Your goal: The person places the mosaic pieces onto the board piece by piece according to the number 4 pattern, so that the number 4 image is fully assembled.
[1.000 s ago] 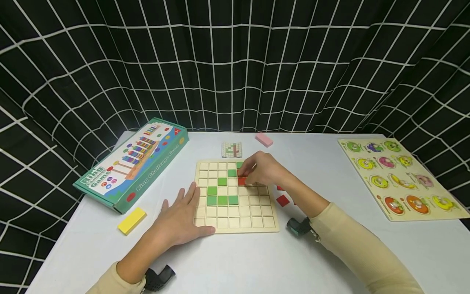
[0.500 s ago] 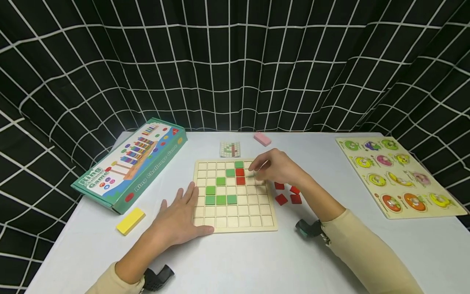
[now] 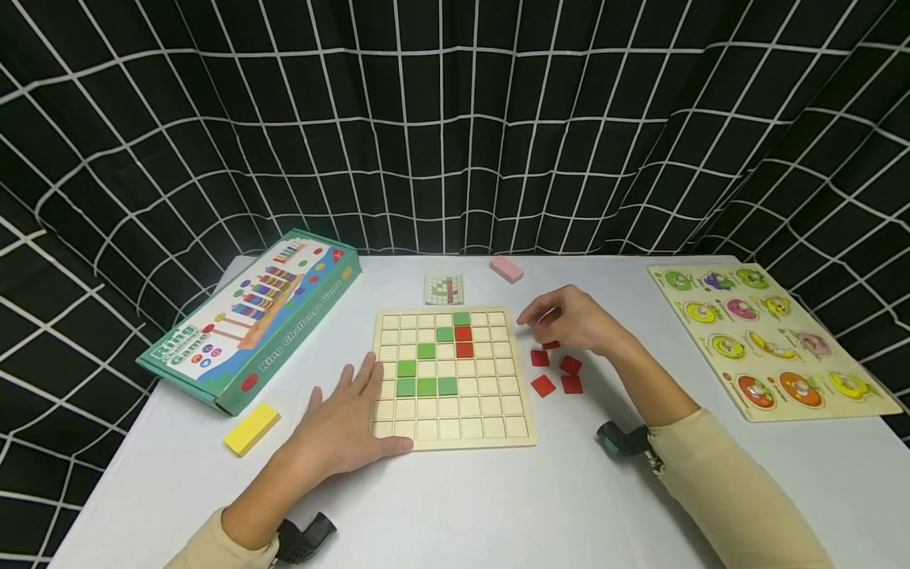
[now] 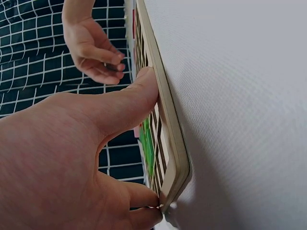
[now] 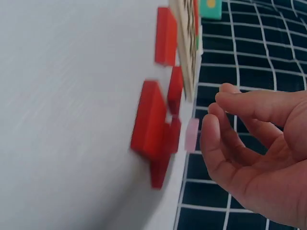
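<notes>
The right hand (image 3: 572, 320) has left the grid board (image 3: 453, 379) at frame centre for the loose red tiles (image 3: 557, 373) just right of it, its grip loosely curled, holding nothing. Thin, light and rigid, they look easiest pinched by opposite edges off the white surface (image 3: 498, 506). The left hand (image 3: 346, 423) lies flat, fingers straight, on the board's lower-left corner.

"Ring Challenge Game" printed on the top and side of green box (image 3: 252, 316)

Left hand (image 3: 346, 423) lies flat, palm down, fingers spread and straight, thumb extended sideways. Right hand (image 3: 573, 320) hovers with fingers loosely curled, holding nothing; both forearms wear cream sleeves.
</notes>
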The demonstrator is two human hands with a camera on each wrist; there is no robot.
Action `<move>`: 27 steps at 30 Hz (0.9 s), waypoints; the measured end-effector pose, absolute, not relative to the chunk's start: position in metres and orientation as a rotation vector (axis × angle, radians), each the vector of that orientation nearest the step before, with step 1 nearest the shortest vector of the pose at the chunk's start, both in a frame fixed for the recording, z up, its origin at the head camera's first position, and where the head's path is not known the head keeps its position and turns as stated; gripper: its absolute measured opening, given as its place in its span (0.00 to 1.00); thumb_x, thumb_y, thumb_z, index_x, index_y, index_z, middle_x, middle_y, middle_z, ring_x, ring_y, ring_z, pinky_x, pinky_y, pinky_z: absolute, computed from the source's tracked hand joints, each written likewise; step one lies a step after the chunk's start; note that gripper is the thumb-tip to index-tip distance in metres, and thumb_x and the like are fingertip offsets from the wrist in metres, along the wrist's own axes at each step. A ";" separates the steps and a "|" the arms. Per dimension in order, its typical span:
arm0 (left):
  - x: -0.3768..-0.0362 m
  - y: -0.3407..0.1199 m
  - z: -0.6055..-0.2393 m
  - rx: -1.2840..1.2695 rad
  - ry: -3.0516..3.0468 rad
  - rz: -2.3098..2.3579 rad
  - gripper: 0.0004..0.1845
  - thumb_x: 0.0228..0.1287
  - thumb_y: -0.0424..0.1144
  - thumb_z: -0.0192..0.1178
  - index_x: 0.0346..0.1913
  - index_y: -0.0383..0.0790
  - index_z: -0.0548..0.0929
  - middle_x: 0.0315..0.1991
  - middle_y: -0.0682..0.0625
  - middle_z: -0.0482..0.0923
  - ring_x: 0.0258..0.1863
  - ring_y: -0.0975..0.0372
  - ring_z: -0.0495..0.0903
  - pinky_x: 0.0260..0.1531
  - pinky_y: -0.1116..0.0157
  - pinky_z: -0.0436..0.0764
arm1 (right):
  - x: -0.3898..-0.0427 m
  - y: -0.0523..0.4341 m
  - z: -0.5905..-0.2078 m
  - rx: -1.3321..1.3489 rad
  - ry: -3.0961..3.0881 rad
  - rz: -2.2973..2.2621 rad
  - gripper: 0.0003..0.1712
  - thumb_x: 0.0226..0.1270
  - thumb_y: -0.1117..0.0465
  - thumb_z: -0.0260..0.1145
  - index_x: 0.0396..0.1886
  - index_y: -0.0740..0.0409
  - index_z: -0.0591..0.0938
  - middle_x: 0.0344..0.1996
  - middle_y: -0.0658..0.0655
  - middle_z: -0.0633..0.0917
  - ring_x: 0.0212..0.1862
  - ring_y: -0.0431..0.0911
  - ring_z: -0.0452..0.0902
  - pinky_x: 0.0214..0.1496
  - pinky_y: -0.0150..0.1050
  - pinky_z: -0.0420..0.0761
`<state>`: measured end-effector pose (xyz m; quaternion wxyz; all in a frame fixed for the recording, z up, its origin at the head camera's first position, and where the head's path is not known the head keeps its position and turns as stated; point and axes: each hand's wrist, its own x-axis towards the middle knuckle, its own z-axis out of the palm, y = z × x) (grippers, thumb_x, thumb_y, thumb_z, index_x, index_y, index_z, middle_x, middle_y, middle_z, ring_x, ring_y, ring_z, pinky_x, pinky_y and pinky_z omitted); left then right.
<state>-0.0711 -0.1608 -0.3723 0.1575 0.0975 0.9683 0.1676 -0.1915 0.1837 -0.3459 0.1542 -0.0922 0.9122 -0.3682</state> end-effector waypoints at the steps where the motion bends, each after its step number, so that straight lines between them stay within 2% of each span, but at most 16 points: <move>1: -0.071 -0.161 -0.372 0.277 2.769 0.480 0.65 0.55 0.67 0.73 0.83 0.32 0.53 0.85 0.38 0.45 0.83 0.36 0.47 0.70 0.24 0.49 | -0.192 0.186 -0.347 -0.258 2.614 -1.055 0.16 0.63 0.72 0.69 0.51 0.61 0.90 0.44 0.63 0.88 0.42 0.51 0.80 0.44 0.44 0.86; 11: -0.070 -0.161 -0.373 0.277 2.770 0.479 0.65 0.55 0.67 0.72 0.83 0.32 0.53 0.85 0.38 0.45 0.82 0.36 0.48 0.70 0.23 0.50 | -0.196 0.204 -0.356 -0.217 2.624 -1.041 0.17 0.61 0.73 0.71 0.50 0.61 0.90 0.44 0.62 0.88 0.45 0.52 0.79 0.43 0.38 0.83; 27: -0.070 -0.161 -0.373 0.276 2.773 0.474 0.64 0.56 0.66 0.72 0.83 0.32 0.53 0.85 0.39 0.45 0.83 0.36 0.47 0.70 0.24 0.50 | -0.198 0.206 -0.361 -0.152 2.622 -0.968 0.18 0.54 0.75 0.71 0.45 0.61 0.91 0.41 0.60 0.86 0.44 0.52 0.76 0.39 0.37 0.82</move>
